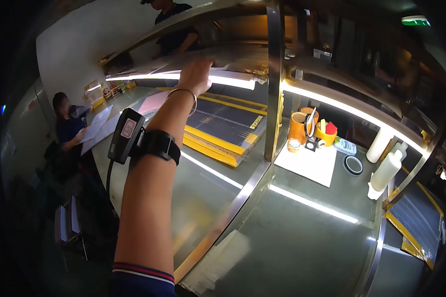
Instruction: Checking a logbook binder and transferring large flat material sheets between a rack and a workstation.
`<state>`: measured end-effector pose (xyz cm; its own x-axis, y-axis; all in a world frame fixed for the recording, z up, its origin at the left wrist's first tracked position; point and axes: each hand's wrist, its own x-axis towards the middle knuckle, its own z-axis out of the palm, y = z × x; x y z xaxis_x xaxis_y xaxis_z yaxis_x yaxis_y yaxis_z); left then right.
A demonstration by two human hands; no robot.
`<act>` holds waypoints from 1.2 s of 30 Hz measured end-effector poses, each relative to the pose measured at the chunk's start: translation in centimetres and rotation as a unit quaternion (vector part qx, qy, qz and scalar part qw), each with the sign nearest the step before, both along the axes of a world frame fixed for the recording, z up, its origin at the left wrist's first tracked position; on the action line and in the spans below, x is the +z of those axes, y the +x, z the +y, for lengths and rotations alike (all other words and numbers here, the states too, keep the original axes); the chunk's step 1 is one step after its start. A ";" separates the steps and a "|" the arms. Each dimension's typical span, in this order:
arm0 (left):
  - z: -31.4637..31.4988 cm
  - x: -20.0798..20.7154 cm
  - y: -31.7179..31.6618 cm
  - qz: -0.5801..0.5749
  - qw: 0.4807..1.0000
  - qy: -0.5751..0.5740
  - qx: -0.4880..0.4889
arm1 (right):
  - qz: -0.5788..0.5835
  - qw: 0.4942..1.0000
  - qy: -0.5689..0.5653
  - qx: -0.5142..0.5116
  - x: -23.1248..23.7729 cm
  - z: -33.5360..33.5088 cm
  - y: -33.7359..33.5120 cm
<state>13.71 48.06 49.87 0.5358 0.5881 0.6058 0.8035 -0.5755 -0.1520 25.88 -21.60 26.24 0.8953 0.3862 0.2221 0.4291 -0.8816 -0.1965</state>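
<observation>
My left hand [195, 77] is raised to the front edge of the overhead shelf [233, 58], above the lit tube lamp [233, 81]. Its fingers are curled and closed at that edge, and what they grip is hidden. A bangle [195, 101] circles the wrist, and a black strap [159, 146] holds a small black device [127, 134] on the forearm. Below the arm, dark flat panels with yellow-taped borders [218, 123] lie stacked on the glossy grey worktop [203, 188]. No part of my right hand shows.
A metal post [274, 89] divides the bench. To its right are orange containers [298, 126] with tools, a white sheet [305, 166], a tape roll [353, 165] and white bottles [386, 171]. A seated person [69, 123] holds papers at left; another person [176, 29] stands behind the shelf.
</observation>
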 end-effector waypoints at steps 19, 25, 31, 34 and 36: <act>-22.6 -13.7 -25.2 0.038 0.986 0.099 -0.127 | 0.028 0.999 -0.004 -0.025 0.8 -1.2 -1.5; -36.1 -24.4 -37.3 0.054 0.991 -0.058 -0.112 | -0.053 0.998 0.013 -0.005 -1.7 -1.6 -0.4; -37.8 -25.1 -38.6 0.026 0.996 -0.069 -0.046 | -0.082 0.996 0.022 0.030 -3.8 -1.8 1.3; -35.6 -26.5 -38.3 -0.004 0.995 -0.080 -0.058 | -0.099 0.994 0.024 0.042 -6.7 -4.5 4.1; -35.0 -26.8 -37.0 -0.009 0.996 -0.073 -0.053 | 0.000 1.000 -0.010 0.010 1.2 -1.5 -2.8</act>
<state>-23.31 13.08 23.09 0.5898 0.6108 0.5282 0.7389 -0.6721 -0.0477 23.05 -23.13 27.42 0.8872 0.4089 0.2136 0.4469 -0.8766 -0.1783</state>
